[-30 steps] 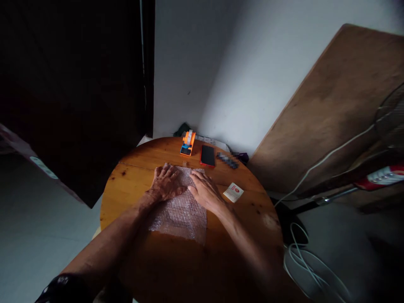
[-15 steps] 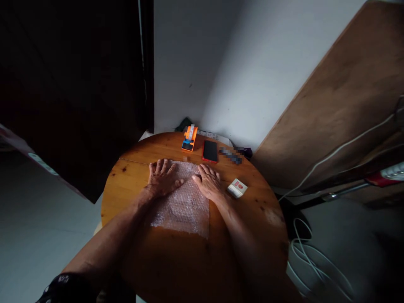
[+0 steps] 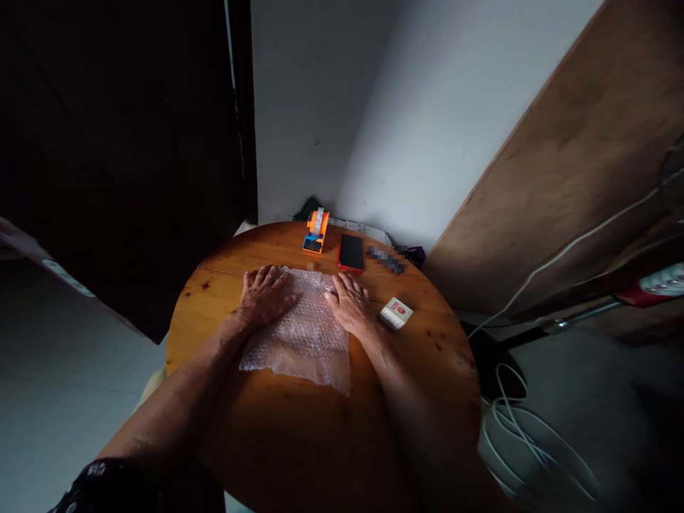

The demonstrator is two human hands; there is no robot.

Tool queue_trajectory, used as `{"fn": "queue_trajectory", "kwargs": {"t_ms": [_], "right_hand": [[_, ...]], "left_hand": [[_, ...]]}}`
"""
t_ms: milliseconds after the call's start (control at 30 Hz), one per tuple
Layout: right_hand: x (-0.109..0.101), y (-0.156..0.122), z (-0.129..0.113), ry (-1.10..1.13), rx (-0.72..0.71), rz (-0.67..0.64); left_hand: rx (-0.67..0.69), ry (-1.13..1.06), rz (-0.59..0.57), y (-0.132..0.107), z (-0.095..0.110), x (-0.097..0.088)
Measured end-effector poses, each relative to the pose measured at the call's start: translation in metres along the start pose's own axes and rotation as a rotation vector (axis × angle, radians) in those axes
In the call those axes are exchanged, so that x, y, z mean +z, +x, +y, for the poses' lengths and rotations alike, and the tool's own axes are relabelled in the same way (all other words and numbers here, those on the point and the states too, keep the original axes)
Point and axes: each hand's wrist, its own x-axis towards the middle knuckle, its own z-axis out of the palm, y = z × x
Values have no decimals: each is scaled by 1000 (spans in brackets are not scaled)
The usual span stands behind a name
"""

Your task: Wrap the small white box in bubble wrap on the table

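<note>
A sheet of bubble wrap (image 3: 304, 335) lies flat on the round wooden table (image 3: 214, 306). On its upper left edge rests my left hand (image 3: 264, 293), palm down with the fingers spread. My right hand (image 3: 350, 303) presses on the upper right edge, its fingers stretched out and its thumb over the wrap. Neither hand grips anything. Close to the right hand is a small white box (image 3: 396, 313) with a red mark. Beyond the wrap stands an orange and blue tape dispenser (image 3: 316, 231) with a tape roll in it.
A dark-screened phone (image 3: 351, 253) in a red case lies near the table's back edge, beside a blurred-out dark object (image 3: 385, 259). The white wall (image 3: 320, 107) rises behind. A brown board (image 3: 561, 178) leans at the right, and white cable (image 3: 513, 420) coils on the floor.
My left hand has slid slightly left, and the wrap's lower left corner has shifted left with it. My right hand stays at the upper right edge. The whole view has moved a little.
</note>
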Motion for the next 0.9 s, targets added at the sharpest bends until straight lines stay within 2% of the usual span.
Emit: {"fn": "queue_trajectory", "kwargs": {"t_ms": [167, 300, 467, 667, 733, 833, 900], "right_hand": [[-9, -6, -7, -41, -43, 98], [-21, -11, -16, -14, -155, 184], [-24, -14, -22, 15, -325, 31], [-17, -8, -14, 12, -279, -131], [-18, -7, -12, 14, -271, -169], [-19, -8, -14, 12, -267, -179], [-20, -9, -16, -2, -261, -171]], "left_hand": [[-3, 6, -5, 1, 0, 0], [-18, 9, 10, 0, 2, 0], [-19, 4, 23, -1, 3, -1], [-51, 7, -41, 5, 1, -1], [-58, 2, -25, 6, 2, -5], [45, -51, 52, 5, 9, -19], [132, -111, 54, 2, 14, -28]]}}
